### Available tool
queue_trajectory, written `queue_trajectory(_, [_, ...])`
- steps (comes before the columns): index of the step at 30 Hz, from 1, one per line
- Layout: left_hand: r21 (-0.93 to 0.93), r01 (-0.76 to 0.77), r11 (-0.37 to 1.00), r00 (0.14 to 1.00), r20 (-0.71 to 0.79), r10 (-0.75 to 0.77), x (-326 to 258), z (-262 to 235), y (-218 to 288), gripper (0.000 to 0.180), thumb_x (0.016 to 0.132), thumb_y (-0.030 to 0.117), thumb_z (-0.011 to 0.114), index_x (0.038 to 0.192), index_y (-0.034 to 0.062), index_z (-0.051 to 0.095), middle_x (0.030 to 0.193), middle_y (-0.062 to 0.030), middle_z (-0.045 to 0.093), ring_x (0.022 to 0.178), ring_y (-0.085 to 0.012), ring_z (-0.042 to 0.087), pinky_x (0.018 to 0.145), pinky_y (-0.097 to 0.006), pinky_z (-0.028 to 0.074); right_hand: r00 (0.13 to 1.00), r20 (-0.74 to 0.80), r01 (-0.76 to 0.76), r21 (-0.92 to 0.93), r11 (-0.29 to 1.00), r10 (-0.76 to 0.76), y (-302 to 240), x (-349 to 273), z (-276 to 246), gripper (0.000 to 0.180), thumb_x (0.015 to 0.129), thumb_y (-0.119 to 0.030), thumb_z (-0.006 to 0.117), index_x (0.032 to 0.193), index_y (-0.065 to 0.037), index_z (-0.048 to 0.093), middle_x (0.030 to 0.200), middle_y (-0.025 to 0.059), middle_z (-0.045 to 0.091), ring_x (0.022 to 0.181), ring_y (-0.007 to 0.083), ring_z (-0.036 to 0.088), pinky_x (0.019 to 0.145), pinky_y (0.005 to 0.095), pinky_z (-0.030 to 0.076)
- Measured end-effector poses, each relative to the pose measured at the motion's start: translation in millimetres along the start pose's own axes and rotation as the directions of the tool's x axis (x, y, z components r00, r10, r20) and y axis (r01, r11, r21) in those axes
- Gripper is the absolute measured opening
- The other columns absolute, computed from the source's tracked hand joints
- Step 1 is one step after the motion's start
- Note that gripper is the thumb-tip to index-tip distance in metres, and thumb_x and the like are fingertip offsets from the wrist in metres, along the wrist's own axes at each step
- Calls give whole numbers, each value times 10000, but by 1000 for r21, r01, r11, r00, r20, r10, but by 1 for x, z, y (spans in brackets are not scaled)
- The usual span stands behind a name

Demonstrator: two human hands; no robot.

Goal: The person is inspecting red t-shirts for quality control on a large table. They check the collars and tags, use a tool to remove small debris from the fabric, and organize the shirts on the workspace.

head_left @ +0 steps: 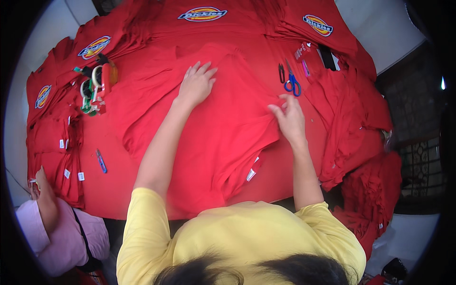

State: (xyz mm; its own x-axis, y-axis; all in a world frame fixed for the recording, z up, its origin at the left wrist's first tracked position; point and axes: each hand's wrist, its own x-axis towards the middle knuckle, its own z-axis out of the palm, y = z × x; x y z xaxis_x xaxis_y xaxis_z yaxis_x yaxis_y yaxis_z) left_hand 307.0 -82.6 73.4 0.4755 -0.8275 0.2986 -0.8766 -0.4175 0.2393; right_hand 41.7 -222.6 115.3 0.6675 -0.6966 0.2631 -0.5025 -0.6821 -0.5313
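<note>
A red T-shirt [228, 123] lies loosely spread and wrinkled before me on the red-covered table. My left hand [196, 86] rests on its upper part, fingers stretched out and slightly apart. At the shirt's right side, my right hand [290, 119] pinches the edge of the cloth between thumb and fingers. White labels [251, 174] show by the lower right edge of the shirt. Just beyond my right hand lie blue-handled scissors [292, 85] and small dark thread snips [281, 73].
Printed red shirts [247, 21] are piled along the far edge. More red garments [344, 118] are heaped at right, and labelled stacks [52, 135] stand at left. Tape dispensers [95, 85] and a blue cutter [101, 161] lie left. A person in pink [66, 232] works at lower left.
</note>
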Motion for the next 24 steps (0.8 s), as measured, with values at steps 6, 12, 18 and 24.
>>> queue_trajectory(6, [257, 75, 964, 970, 204, -130, 86, 53, 31, 617, 922, 663, 314, 1476, 391, 280, 1598, -27, 90, 1461, -345, 60, 1141, -608, 32, 935, -58, 351, 9, 936, -350, 60, 7, 43, 269, 850, -193, 667, 1053, -52, 561, 919, 141, 593, 865, 342, 569, 774, 430, 446])
queue_trajectory(12, [249, 73, 966, 997, -46, -64, 92, 85, 19, 600, 898, 662, 382, 1444, 415, 347, 1589, -19, 148, 1459, -333, 98, 1133, -621, 31, 980, -194, 64, 115, 991, -41, 92, 12, 71, 483, 799, -310, 738, 1114, -3, 538, 1070, 160, 559, 961, 322, 541, 816, 417, 439])
queue_trajectory(18, [-12, -48, 999, 952, -303, 42, 70, 63, 21, 427, 915, 370, 561, 1332, 282, 538, 1498, -109, 330, 1408, -348, 241, 1145, -565, 130, 977, 56, -212, 210, 954, 205, 99, 33, 56, 816, 719, -533, 760, 1229, 58, 525, 1167, 209, 558, 1124, 337, 500, 955, 417, 426])
queue_trajectory(24, [-176, 46, 983, 981, -179, -78, -67, 9, 94, 418, 870, 175, 647, 1270, 82, 571, 1322, -154, 494, 1190, -343, 474, 986, -450, 383, 896, 338, -300, -16, 954, 288, 104, 38, 25, 946, 666, -663, 721, 1178, 117, 567, 1161, 241, 577, 1173, 359, 490, 983, 441, 412])
